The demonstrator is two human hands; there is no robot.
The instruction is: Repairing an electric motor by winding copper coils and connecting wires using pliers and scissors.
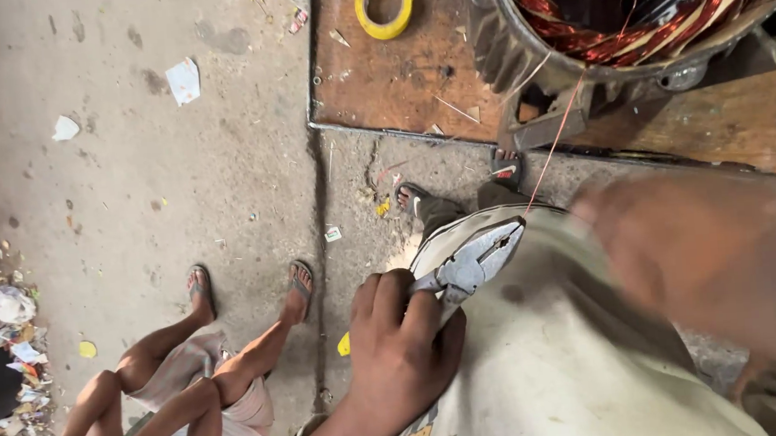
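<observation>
The left hand [397, 340] is clenched around the handles of the pliers [473, 259], whose closed nose points toward one o'clock and pinches a thin copper wire [551, 147]. That wire runs up at one o'clock to the motor stator [576, 41]. The right hand [709, 250] is blurred at three o'clock; I cannot tell its grip.

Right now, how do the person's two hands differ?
The left hand is sharp in the picture and grips the handles of grey pliers; the right hand is blurred, so what it holds cannot be told. The left hand sits lower, the right hand higher, nearer the motor housing. Both are bare.
</observation>
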